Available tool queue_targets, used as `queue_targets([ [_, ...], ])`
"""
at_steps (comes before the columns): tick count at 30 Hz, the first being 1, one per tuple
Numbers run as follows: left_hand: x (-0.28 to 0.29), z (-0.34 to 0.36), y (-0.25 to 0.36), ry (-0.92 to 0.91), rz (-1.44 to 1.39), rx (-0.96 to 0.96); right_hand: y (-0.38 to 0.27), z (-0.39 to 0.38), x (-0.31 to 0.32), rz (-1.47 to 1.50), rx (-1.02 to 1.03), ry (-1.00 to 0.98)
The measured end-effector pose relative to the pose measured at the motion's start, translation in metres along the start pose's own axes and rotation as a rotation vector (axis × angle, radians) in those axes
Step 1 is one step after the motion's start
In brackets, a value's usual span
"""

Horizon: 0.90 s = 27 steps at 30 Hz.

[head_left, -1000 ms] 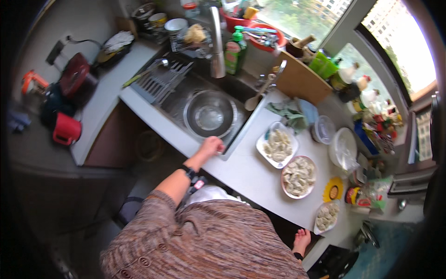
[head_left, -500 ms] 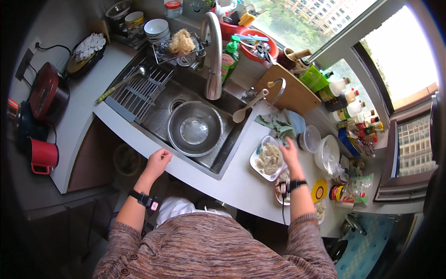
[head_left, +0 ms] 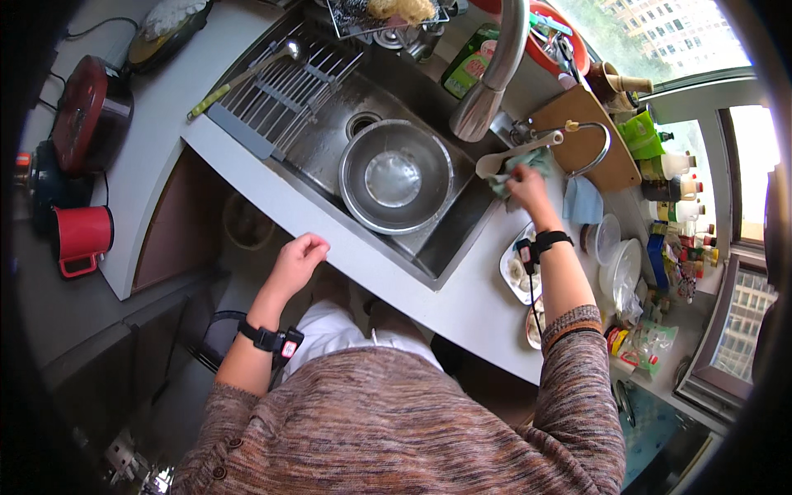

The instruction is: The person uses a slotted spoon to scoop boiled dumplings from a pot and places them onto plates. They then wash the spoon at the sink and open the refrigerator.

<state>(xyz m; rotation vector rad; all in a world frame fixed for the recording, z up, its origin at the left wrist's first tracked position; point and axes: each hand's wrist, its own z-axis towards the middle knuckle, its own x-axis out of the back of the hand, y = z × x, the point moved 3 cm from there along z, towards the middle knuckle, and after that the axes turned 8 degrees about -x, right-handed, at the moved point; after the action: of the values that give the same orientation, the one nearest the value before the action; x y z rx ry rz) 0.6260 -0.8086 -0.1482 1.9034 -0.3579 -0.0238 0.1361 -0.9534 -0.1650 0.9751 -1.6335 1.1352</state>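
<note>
My right hand (head_left: 531, 196) grips a grey-green cloth (head_left: 538, 160) at the right rim of the sink (head_left: 323, 118). Against the cloth lies a pale spoon (head_left: 488, 167), partly covered by it. A steel basin (head_left: 353, 191) rests in the sink, to the left of that hand. My left hand (head_left: 294, 259) hovers by the counter's front edge, its fingers curled together with nothing visible in them. Beneath my right forearm, a white dish (head_left: 510, 262) of pale food is partly hidden.
A tall faucet (head_left: 487, 99) arches over the sink. On the left are a drying rack (head_left: 285, 103) holding a ladle (head_left: 239, 81), and a red mug (head_left: 84, 239). A blue cloth (head_left: 583, 200), a clear tub (head_left: 606, 235) and several bottles stand along the right.
My right hand has moved from beside the dish to the sink's right edge and taken hold of the grey-green cloth, dragging it toward the spoon. The view has shifted.
</note>
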Motion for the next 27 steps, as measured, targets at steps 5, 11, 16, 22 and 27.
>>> queue_targets([
  [5, 0.004, 0.021, 0.013, -0.048, -0.074, -0.084, -0.038, -0.082, -0.025, 0.069, 0.122, -0.314],
  [11, 0.017, 0.034, 0.007, -0.064, -0.038, -0.032, -0.096, -0.229, -0.044, 0.182, 0.437, -0.58],
  [16, 0.029, 0.038, -0.002, -0.08, -0.164, -0.021, -0.147, -0.236, -0.057, 0.102, 0.525, -0.471],
  [22, 0.059, 0.036, -0.016, -0.016, -0.218, 0.028, -0.244, -0.2, -0.075, 0.14, 0.91, -0.465],
  [27, 0.103, 0.021, -0.03, 0.204, -0.308, 0.056, -0.358, -0.174, -0.125, 0.207, 1.075, -0.424],
])
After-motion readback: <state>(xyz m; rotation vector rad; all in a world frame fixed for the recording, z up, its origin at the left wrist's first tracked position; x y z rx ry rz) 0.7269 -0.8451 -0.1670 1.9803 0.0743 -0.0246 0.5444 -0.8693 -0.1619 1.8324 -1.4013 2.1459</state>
